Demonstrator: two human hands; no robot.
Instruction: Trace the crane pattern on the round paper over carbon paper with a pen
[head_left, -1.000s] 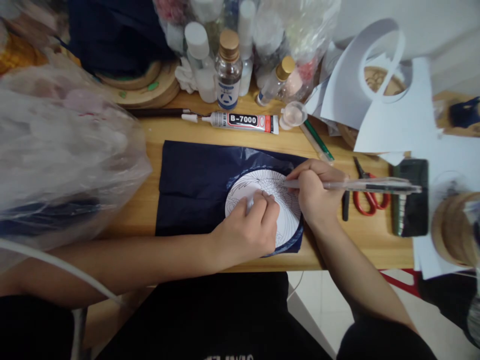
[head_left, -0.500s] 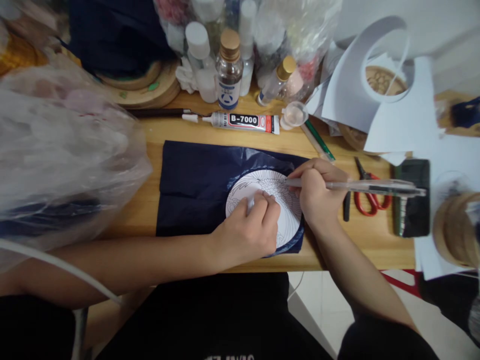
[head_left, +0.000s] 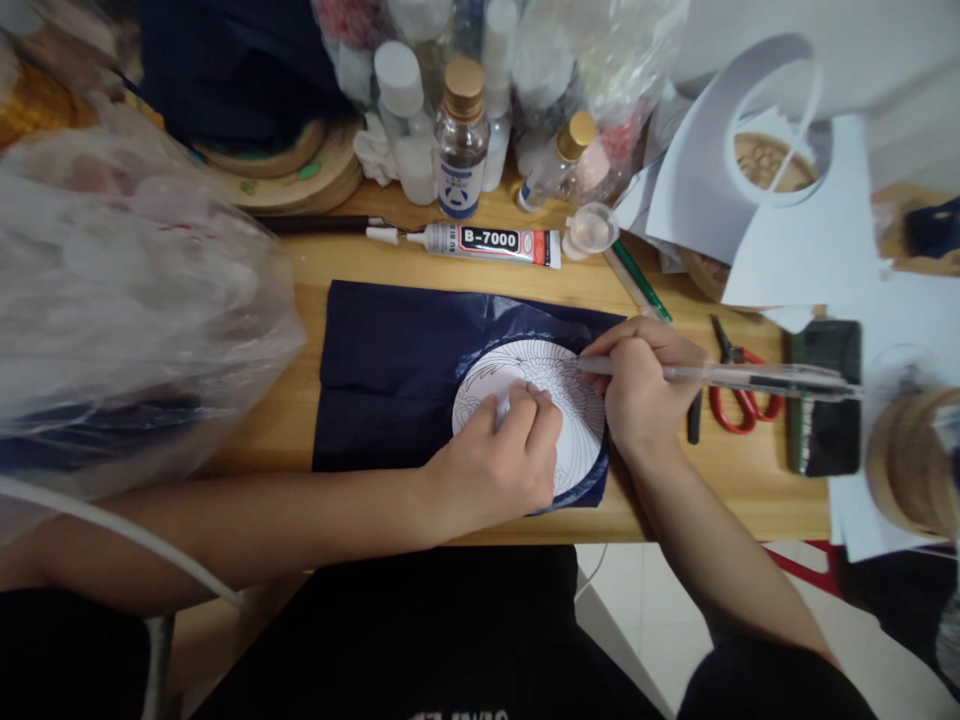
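Note:
A white paper disc (head_left: 559,385) printed with a line drawing lies on a dark blue sheet (head_left: 390,370) on the wooden table (head_left: 300,420). My left hand (head_left: 495,465) is curled with its fingertips pressing down on the disc. My right hand (head_left: 641,390) grips a clear pen (head_left: 750,378) like a writing tool. The pen's tip touches the disc's upper right edge and its long body points off to the right.
A B-7000 glue tube (head_left: 480,243) and several bottles (head_left: 459,140) stand behind the sheet. Red scissors (head_left: 739,395), a dark phone (head_left: 825,400) and cut white paper (head_left: 780,220) lie to the right. A large plastic bag (head_left: 127,290) fills the left.
The right hand and pen have shifted slightly to the right and down along the disc's edge. The left hand has stayed pressed on the disc.

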